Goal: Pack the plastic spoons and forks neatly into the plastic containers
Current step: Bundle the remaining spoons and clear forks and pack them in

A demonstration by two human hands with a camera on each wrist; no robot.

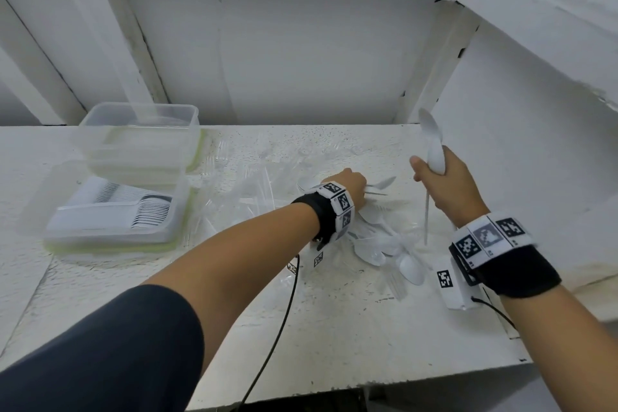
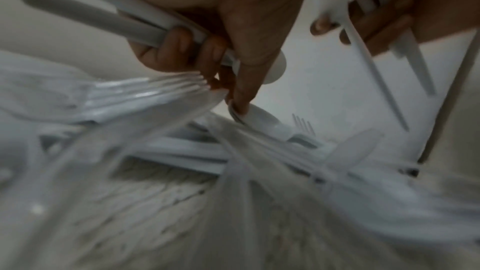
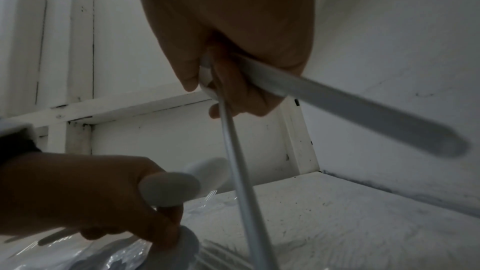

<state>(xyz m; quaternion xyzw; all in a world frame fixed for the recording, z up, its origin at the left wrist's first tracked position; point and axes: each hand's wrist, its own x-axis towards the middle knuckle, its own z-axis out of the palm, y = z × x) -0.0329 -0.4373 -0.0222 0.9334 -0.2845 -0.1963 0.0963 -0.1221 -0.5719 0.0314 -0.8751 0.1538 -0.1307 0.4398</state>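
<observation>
The loose spoons and forks lie in a tangled heap on the white table, between the two arms and well apart from the containers at the left. The left hand is down in this heap: its fingers are curled round a few white spoons, and the forefinger stretches out to touch the bowl of one more spoon in the pile. The right hand is raised above the table and is closed round a small bunch of spoons, bowls up and handles hanging below the fist. I judge the step in hand to be the gathering and sorting of spoons; the next move calls for laying the bowls one in another so they nest, then carrying the bunch across to a container. The near container already holds neat rows of nested cutlery, and a second, clear one stands on a stack behind it; whether that one holds anything I cannot tell. The spoons are thin, smooth, opaque white plastic, and the forks are glassy and transparent, so they slip and catch easily. The table surface is rough, with chipped paint.
</observation>
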